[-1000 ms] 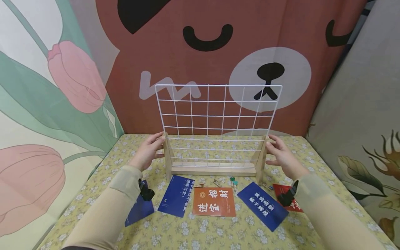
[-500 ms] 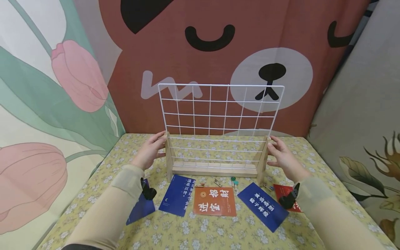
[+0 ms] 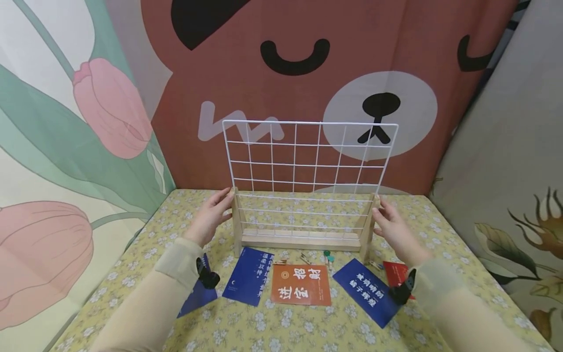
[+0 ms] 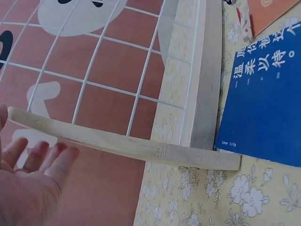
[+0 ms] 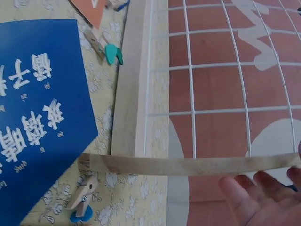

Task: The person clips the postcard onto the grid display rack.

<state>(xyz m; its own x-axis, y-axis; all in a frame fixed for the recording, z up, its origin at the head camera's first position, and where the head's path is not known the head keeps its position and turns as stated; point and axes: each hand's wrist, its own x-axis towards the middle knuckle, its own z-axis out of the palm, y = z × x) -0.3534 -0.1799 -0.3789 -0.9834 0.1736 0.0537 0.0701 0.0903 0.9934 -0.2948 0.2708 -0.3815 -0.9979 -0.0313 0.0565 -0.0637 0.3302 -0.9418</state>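
A white wire grid panel (image 3: 294, 164), carried by a pale wooden stand (image 3: 301, 240), is set upright on the yellow floral tablecloth (image 3: 286, 332) between both hands. Its upper wooden ends are touched by the left hand (image 3: 208, 217) and right hand (image 3: 398, 230), fingers loose and unclenched, apparently so it is steadied evenly; an orange rectangular printed card (image 3: 301, 285) is laid flat in front, presumably within reach.

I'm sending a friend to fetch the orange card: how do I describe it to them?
Find the white wire rack standing on the flowered tablecloth. Just in front of it, on the person's side, the orange card lies between a blue card on its left and another blue card on its right. Its orange colour under white lettering sets it apart from both neighbours.
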